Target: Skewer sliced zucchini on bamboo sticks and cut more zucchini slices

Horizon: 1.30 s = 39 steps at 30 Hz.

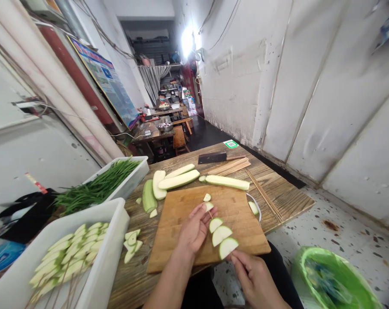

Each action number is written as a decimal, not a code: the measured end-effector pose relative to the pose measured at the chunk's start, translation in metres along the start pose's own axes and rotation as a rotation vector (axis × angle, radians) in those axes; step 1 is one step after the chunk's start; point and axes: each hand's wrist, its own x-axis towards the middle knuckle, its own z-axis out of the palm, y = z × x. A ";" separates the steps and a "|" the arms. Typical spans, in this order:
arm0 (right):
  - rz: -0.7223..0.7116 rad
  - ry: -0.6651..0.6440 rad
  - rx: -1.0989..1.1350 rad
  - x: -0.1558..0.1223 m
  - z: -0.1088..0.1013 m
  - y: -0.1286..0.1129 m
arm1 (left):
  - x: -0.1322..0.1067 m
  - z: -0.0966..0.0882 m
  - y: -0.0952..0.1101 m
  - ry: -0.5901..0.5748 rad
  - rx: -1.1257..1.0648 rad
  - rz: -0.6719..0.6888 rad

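A skewer threaded with pale, green-rimmed slices is held above the cutting board, at the near edge of the worktop. Fingers of the left hand grasp the slice nearest the far end; those of the right hand clasp the near end. A cleaver lies toward the far edge, beside bare skewers.

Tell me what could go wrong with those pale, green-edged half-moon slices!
The left hand is near the thin wooden skewer, whose hidden tip might prick it. The slices could split where the skewer pierces them. Thin brown sticks lie near the edge of the brown wooden table and might roll off.
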 end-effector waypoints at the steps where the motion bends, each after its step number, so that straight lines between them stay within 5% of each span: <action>1: -0.002 0.008 -0.002 0.000 0.001 -0.001 | 0.000 0.001 -0.001 0.021 -0.014 0.003; 12: 0.043 -0.069 0.001 -0.005 0.009 0.006 | -0.004 0.009 -0.009 0.161 -0.025 -0.006; 20: 0.043 -0.064 -0.020 -0.006 0.009 0.006 | -0.005 0.009 -0.010 0.133 -0.004 0.101; 39: 0.093 -0.071 -0.025 -0.002 0.010 0.004 | -0.004 0.006 -0.012 0.099 0.134 0.073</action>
